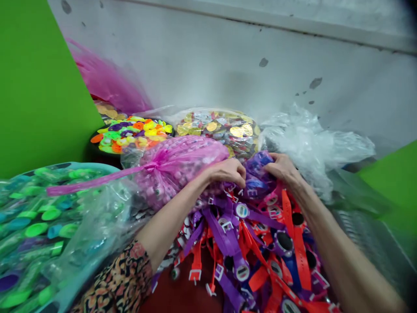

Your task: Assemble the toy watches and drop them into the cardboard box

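Purple plastic bag between two hands, at the far edge of a heap of toy watches

The left hand bends its fingers against the bag's left side; the tips are hidden, so whether they pinch it cannot be told. The bag is crumpled and shiny, bluer lower down, its contents unclear. The right hand pinches its right side between thumb and fingers. Nearer, the watches tangle their purple and orange-red straps, pale buckles and round dials over a dark red surface.

At far left, a pale teal tub holds green- and blue-capped tubes, partly under clear film, below a bright green panel. Next come a dark bowl of neon and purple pieces, a pink bag tied off with its tail pointing left, and a clear bag of gold discs. Right of the purple bag, bunched clear plastic stands short of a second green panel. A whitish wall with chipped grey patches runs behind.
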The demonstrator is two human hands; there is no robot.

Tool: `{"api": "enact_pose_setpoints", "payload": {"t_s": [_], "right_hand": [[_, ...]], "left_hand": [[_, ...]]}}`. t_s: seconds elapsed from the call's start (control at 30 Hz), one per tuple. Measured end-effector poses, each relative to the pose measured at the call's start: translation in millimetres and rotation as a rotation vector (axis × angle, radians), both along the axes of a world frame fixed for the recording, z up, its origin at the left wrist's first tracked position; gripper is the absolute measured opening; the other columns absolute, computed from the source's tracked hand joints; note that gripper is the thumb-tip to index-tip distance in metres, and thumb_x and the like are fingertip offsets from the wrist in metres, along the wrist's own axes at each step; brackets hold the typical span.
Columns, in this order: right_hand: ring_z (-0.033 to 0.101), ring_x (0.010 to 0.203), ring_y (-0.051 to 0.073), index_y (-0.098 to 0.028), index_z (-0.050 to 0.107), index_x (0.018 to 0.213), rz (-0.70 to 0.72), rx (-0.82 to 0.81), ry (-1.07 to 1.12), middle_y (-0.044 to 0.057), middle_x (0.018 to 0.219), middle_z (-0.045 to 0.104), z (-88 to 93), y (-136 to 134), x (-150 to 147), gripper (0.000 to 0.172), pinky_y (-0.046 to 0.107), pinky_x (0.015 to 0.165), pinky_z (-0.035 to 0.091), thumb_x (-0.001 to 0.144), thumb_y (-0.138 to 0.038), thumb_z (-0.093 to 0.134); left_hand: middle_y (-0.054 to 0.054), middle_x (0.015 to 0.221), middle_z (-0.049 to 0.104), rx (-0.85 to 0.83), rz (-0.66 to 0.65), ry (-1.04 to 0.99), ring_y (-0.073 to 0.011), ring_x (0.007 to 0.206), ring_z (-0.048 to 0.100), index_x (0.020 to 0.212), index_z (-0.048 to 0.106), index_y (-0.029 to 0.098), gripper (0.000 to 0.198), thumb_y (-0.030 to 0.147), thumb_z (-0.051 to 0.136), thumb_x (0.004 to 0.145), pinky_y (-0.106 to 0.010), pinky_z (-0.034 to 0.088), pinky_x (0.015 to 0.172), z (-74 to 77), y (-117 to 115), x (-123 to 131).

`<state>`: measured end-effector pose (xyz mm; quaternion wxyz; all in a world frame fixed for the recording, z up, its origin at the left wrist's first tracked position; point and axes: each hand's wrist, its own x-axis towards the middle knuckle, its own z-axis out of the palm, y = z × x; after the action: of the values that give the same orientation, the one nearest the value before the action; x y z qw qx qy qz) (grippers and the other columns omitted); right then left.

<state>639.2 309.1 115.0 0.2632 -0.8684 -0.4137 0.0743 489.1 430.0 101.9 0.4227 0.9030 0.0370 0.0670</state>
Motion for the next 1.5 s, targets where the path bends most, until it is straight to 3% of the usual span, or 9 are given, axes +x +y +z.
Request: {"api": "enact_pose_setpoints", "payload": {"t_s": [0.23,0.37,0.6,0.73,0.9,1.2,1.27,1.4,1.5], "right_hand": [[0.049,0.094,0.035,-0.012,0.058,0.101,-0.195,0.02,-0.377,0.02,0.099,0.059,-26.6,-34.1,-102.9,0.031,0.044,0.082,0.038,0.075,-0.011,0.042],[0.048,0.091,0.034,-0.011,0.058,0.102,-0.202,-0.045,-0.578,0.02,0.096,0.056,-52.8,-51.6,-120.5,0.029,0.044,0.083,0.038,0.083,-0.01,0.036],[0.047,0.094,0.032,-0.01,0.053,0.118,-0.153,0.169,-0.505,0.018,0.103,0.057,-62.6,-69.3,-117.6,0.035,0.045,0.085,0.04,0.086,-0.018,0.041],[0.048,0.103,0.031,-0.007,0.053,0.121,-0.252,0.382,-0.395,0.018,0.11,0.056,-64.6,-78.4,-102.7,0.045,0.044,0.09,0.04,0.088,-0.035,0.041],[0.056,0.091,0.03,-0.003,0.055,0.121,-0.343,0.182,-0.263,0.019,0.103,0.06,-64.9,-80.7,-51.5,0.057,0.04,0.081,0.044,0.073,-0.032,0.048],[0.056,0.074,0.026,-0.012,0.067,0.084,-0.312,0.081,-0.296,0.013,0.078,0.063,-60.0,-42.7,7.3,0.021,0.035,0.068,0.039,0.077,-0.026,0.053],[0.056,0.075,0.022,-0.011,0.065,0.083,-0.324,0.083,-0.283,0.01,0.078,0.063,-64.0,-28.2,20.9,0.017,0.034,0.07,0.04,0.08,-0.022,0.053],[0.055,0.068,0.015,-0.014,0.062,0.08,-0.333,0.093,-0.235,0.001,0.073,0.06,-73.2,-18.3,33.4,0.016,0.03,0.068,0.043,0.082,-0.029,0.057],[0.056,0.067,0.02,-0.013,0.066,0.087,-0.38,0.133,-0.243,0.005,0.072,0.062,-82.7,-35.6,20.0,0.022,0.031,0.065,0.042,0.074,-0.028,0.057]], "left_hand": [[-0.011,0.103,0.066,-0.048,0.261,-0.18,-0.0156,0.085,0.061,0.115,0.058,0.01,0.042,0.037,0.039,0.089,-0.027,0.048,0.075,-3.3,-3.5,11.8],[-0.007,0.087,0.07,0.056,0.19,-0.084,-0.0214,0.081,0.062,0.089,0.071,0.015,0.041,0.051,0.062,0.071,-0.031,0.047,0.074,3.9,-20.9,29.8],[-0.004,0.082,0.07,0.185,0.337,-0.012,-0.0223,0.082,0.063,0.074,0.073,0.02,0.017,0.019,0.058,0.066,-0.029,0.045,0.069,9.1,-41.8,43.0],[-0.005,0.087,0.071,0.203,0.498,-0.001,-0.0218,0.087,0.063,0.08,0.073,0.02,0.025,0.017,0.05,0.071,-0.028,0.045,0.071,5.1,-46.8,38.4],[-0.009,0.093,0.071,0.191,0.634,0.059,-0.023,0.094,0.063,0.084,0.072,0.016,0.023,0.015,0.05,0.075,-0.029,0.046,0.074,1.4,-32.1,48.2],[-0.012,0.098,0.069,0.199,0.712,-0.032,-0.0226,0.096,0.062,0.095,0.067,0.012,0.027,0.02,0.042,0.09,-0.032,0.046,0.081,8.1,-30.5,60.3],[-0.008,0.11,0.065,0.274,0.633,-0.155,-0.0201,0.105,0.057,0.104,0.063,0.016,0.028,0.027,0.04,0.093,-0.029,0.042,0.088,9.9,-43.9,51.5],[-0.004,0.11,0.062,0.575,0.195,-0.226,-0.0193,0.102,0.055,0.102,0.061,0.021,0.018,0.024,0.055,0.087,-0.029,0.044,0.085,-5.1,-61.4,39.6],[-0.007,0.109,0.06,0.617,0.215,-0.18,-0.022,0.107,0.052,0.097,0.062,0.02,0.019,0.012,0.047,0.088,-0.031,0.046,0.079,-20.0,-57.5,43.7]]}}
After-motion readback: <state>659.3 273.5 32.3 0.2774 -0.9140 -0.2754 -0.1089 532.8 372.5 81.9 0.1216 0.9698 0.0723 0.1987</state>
